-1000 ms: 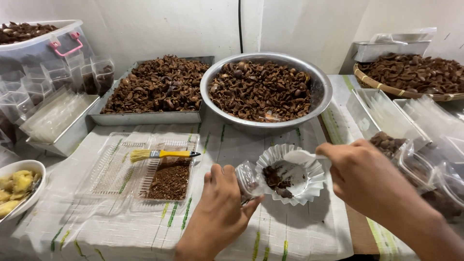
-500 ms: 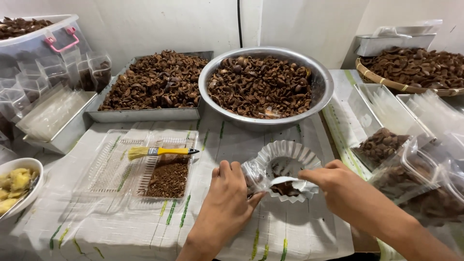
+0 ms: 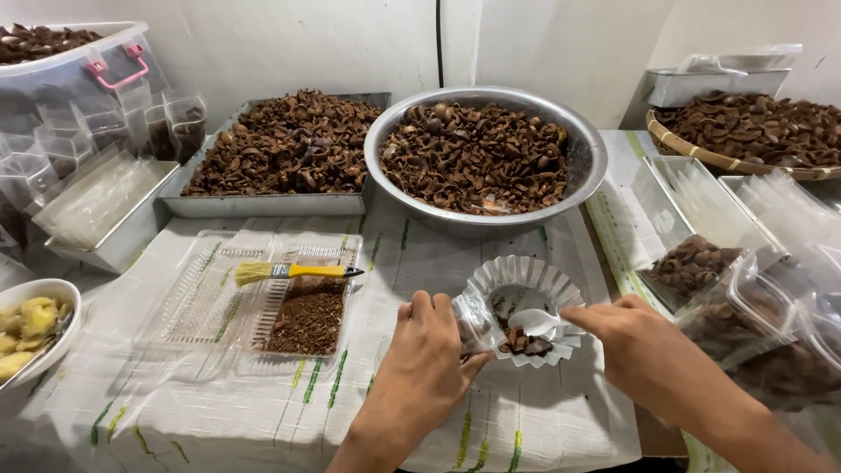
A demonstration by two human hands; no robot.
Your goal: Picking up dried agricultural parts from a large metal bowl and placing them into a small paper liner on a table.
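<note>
A white fluted paper cup (image 3: 517,282) lies on the cloth-covered table, with a few brown shell pieces (image 3: 524,342) inside. My left hand (image 3: 425,363) grips a small clear plastic item at the cup's left edge. My right hand (image 3: 644,350) holds a white plastic spoon (image 3: 536,322), its bowl inside the cup over the brown pieces.
A large metal bowl (image 3: 591,166) and a metal tray (image 3: 263,206) of brown shells stand behind. A clear tray (image 3: 201,298) holds a yellow brush (image 3: 293,271) and brown crumbs. Clear plastic boxes (image 3: 753,298) with shells crowd the right; a white bowl (image 3: 48,293) of yellow pieces sits left.
My right hand came in from the right and lowered the spoon into the paper cup. The cup shifted slightly; my left hand stayed at its left edge.
</note>
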